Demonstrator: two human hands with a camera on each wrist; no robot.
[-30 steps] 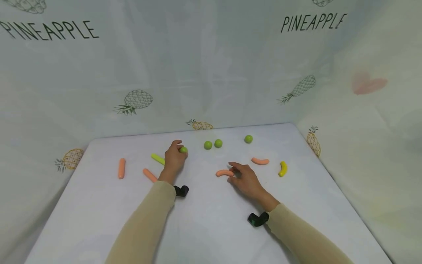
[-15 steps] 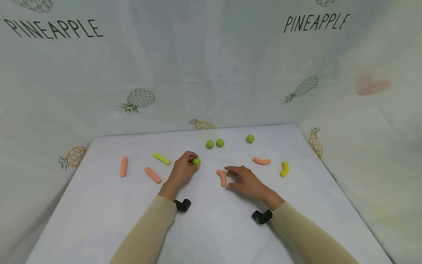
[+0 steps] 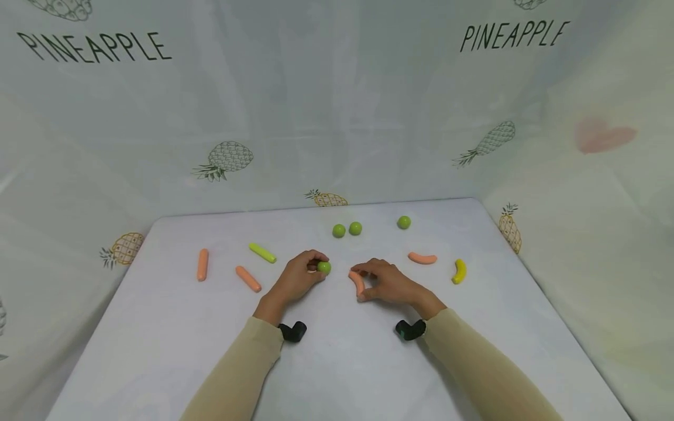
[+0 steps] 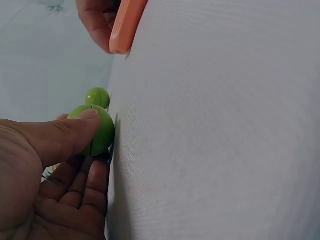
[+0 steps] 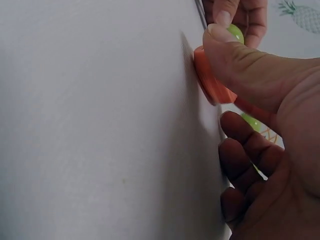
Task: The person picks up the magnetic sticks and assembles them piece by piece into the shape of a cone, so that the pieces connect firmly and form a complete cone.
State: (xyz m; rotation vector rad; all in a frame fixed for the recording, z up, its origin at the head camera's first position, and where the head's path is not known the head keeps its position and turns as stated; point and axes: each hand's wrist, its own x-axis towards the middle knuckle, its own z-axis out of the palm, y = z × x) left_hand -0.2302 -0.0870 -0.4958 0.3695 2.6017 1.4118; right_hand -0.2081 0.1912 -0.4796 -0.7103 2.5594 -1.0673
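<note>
My left hand (image 3: 295, 280) pinches a small green ball (image 3: 323, 268) between thumb and fingers, low over the white table. A seam runs round this ball in the left wrist view. To its right, my right hand (image 3: 392, 285) holds a curved orange sausage-shaped piece (image 3: 357, 282) by its two ends, thumb at the near end and fingers at the far end. In the right wrist view the thumb covers part of the orange piece (image 5: 212, 80), and the other fingers curl loosely beside it. A short gap separates the ball from the orange piece.
Three more green balls (image 3: 355, 228) lie toward the back edge of the table (image 3: 326, 362). On the right are another curved orange piece (image 3: 423, 259) and a yellow banana-shaped piece (image 3: 460, 272). A lime-green stick (image 3: 262, 252) and two straight orange sticks (image 3: 202, 265) lie left.
My left hand has brought the green ball right and nearer to me. The curved orange piece has turned from lying sideways to pointing away from me, and my right hand has closed on it.
</note>
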